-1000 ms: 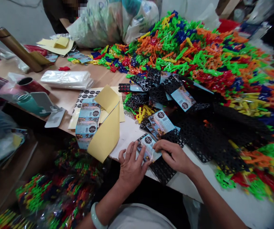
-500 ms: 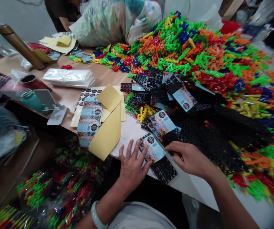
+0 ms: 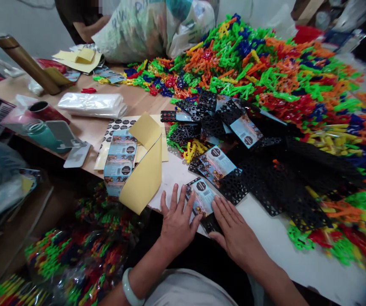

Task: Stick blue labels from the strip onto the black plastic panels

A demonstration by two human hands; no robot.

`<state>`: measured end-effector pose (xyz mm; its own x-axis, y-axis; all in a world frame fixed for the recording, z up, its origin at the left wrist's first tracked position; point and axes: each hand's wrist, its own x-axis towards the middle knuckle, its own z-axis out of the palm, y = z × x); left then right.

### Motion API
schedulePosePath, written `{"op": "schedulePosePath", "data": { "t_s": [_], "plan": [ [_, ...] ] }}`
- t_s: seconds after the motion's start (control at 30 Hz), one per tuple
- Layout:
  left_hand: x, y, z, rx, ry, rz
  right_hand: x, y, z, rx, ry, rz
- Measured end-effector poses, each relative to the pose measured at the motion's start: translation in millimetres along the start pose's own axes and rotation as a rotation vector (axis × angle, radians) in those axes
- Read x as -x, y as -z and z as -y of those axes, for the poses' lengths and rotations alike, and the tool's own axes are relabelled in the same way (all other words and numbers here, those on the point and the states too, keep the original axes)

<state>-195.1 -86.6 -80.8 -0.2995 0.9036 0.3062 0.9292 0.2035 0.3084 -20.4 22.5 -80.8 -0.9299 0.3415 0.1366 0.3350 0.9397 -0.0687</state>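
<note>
A black perforated plastic plate with a blue printed label (image 3: 202, 196) lies at the near edge of the table. My left hand (image 3: 177, 219) lies flat with fingers spread, touching the label's left side. My right hand (image 3: 234, 229) lies flat and open over the plate's lower right part, covering it. Just beyond are more labelled black plates (image 3: 216, 165) in a loose heap. A strip of blue labels on yellow backing paper (image 3: 131, 165) lies curled to the left.
A big pile of coloured plastic pieces (image 3: 265, 72) fills the far and right table. A stack of clear bags (image 3: 90, 104), a teal bottle (image 3: 42, 135), a cardboard tube (image 3: 26, 63) and a large bag (image 3: 144, 25) stand left and behind. Another person (image 3: 80, 21) is at the far end.
My right hand came back from the plate's far right edge and now lies flat on the plate. My left hand stayed flat beside the label.
</note>
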Motion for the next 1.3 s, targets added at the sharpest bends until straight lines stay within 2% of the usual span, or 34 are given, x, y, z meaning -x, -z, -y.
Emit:
{"op": "schedulePosePath", "data": {
  "t_s": [0.07, 0.2, 0.3, 0.4, 0.5, 0.57, 0.63, 0.7, 0.77, 0.83, 0.87, 0.97, 1.0, 1.07, 1.13, 1.2, 1.23, 1.3],
  "plan": [
    [1.6, -1.2, -2.3, 0.000, -0.057, 0.012, 5.6, 3.4, 1.3, 0.007, -0.019, 0.013],
    [1.5, -0.5, 3.0, 0.019, -0.319, 0.120, 3.6, 10.1, 11.0, 0.009, -0.057, 0.045],
    [-1.3, 2.1, 11.7, 0.030, -0.394, 0.146, 3.0, 7.0, 22.2, 0.020, -0.109, 0.025],
    [-3.8, 8.0, 16.8, 0.051, -0.438, 0.113, 6.0, -0.5, 33.6, 0.053, -0.159, -0.037],
    [-9.2, 20.4, 22.4, 0.111, -0.449, -0.005, 7.1, 1.1, 38.2, 0.055, -0.100, -0.093],
    [-18.9, 31.4, 32.8, 0.127, -0.335, -0.145, 3.7, 11.7, 33.5, 0.010, -0.020, -0.111],
    [-35.9, 42.0, 51.3, 0.073, -0.107, -0.330, -4.3, 27.5, 20.9, -0.028, 0.014, -0.140],
    [-58.6, 50.3, 75.3, -0.019, 0.160, -0.485, -16.1, 42.7, 1.8, -0.023, -0.024, -0.206],
    [-81.3, 56.6, 98.8, -0.008, 0.413, -0.493, -29.6, 52.5, -19.3, 0.019, -0.110, -0.306],
    [-96.1, 62.6, 114.4, 0.176, 0.562, -0.373, -42.3, 54.8, -35.3, 0.042, -0.203, -0.400],
    [-98.8, 65.9, 117.5, 0.282, 0.582, -0.306, -47.9, 53.5, -39.2, 0.023, -0.231, -0.436],
    [-86.5, 75.5, 105.9, 0.514, 0.520, -0.185, -62.1, 44.4, -28.7, -0.263, -0.236, -0.419],
    [-77.5, 78.3, 96.5, 0.607, 0.496, -0.154, -66.7, 41.2, -18.5, -0.422, -0.234, -0.377],
    [-57.6, 83.2, 75.1, 1.002, 0.501, -0.037, -77.6, 36.6, 6.9, -0.801, -0.231, -0.279],
    [-40.9, 87.4, 57.3, 1.268, 0.529, 0.058, -90.8, 34.2, 31.6, -1.212, -0.226, -0.216],
    [-31.1, 90.7, 48.0, 1.329, 0.531, 0.123, -102.6, 32.9, 48.5, -1.547, -0.274, -0.192],
    [-28.7, 91.8, 47.0, 1.310, 0.522, 0.147, -106.4, 32.4, 53.2, -1.646, -0.331, -0.195],
    [-26.7, 92.9, 50.4, 1.216, 0.495, 0.159, -108.0, 31.1, 55.6, -1.696, -0.474, -0.249]
  ]
}}
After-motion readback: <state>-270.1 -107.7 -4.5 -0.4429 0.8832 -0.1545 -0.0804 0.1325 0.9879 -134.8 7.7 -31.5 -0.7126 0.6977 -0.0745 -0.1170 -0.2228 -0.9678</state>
